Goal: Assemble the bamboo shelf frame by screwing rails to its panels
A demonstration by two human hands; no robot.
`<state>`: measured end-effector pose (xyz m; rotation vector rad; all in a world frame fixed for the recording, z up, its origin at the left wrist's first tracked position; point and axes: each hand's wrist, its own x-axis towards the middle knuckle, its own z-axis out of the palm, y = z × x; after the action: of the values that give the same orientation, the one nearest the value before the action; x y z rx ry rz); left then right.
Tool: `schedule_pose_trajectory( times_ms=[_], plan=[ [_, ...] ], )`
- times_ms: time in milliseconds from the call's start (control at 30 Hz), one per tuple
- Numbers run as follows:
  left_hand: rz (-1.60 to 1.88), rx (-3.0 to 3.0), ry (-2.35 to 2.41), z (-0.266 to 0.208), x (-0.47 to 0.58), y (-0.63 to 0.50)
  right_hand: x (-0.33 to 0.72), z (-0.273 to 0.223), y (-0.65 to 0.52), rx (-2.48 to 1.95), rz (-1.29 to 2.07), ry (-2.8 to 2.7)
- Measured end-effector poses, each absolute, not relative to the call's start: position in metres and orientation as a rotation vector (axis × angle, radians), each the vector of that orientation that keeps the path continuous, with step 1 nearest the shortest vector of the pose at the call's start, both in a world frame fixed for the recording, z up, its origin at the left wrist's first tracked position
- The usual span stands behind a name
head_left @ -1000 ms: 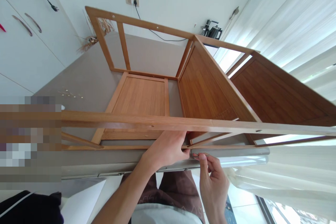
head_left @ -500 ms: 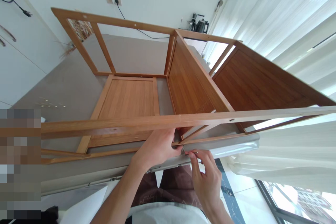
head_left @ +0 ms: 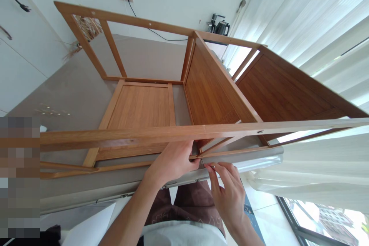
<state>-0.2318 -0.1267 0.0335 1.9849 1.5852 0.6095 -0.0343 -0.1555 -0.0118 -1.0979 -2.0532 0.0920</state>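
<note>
A wooden furniture frame (head_left: 144, 132) with slatted sides and solid panels lies across a grey-covered table. My left hand (head_left: 173, 163) reaches under its near upper rail, and its fingers wrap round the lower rail (head_left: 129, 168) where a brown wooden panel (head_left: 213, 88) meets it. Just right of those fingers, my right hand (head_left: 229, 192) pinches a thin bent metal hex key (head_left: 203, 162) between thumb and fingertips. The key's short end points at the lower rail beside my left thumb. Whether it sits in a screw head is too small to tell.
A loose wooden panel (head_left: 138, 107) lies flat inside the frame. Several small screws (head_left: 53, 111) are scattered on the table cover (head_left: 83, 96) at left. A kettle (head_left: 222, 28) stands at the back. Curtains (head_left: 311, 169) hang at right. A blurred-out person is at the left edge.
My right hand has turned slightly, its fingers shifting on the hex key, whose long end now points more toward me. My left hand keeps its grip. The view has shifted a little.
</note>
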Motion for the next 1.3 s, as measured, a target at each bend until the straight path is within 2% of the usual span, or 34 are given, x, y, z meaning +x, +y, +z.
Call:
schedule_pose_trajectory(
  times_ms=[1000,1167,1300],
  plan=[
    [0.597,1.991,1.566,0.029,-0.233,-0.126,-0.031,-0.011,-0.15,-0.985,-0.076,-2.255],
    [0.641,2.012,1.554,0.027,-0.233,-0.126,-0.037,-0.009,-0.153,-1.232,0.112,-2.013],
    [0.644,2.017,1.548,0.028,-0.233,-0.127,-0.044,-0.006,-0.16,-1.654,0.526,-1.69]
  ],
)
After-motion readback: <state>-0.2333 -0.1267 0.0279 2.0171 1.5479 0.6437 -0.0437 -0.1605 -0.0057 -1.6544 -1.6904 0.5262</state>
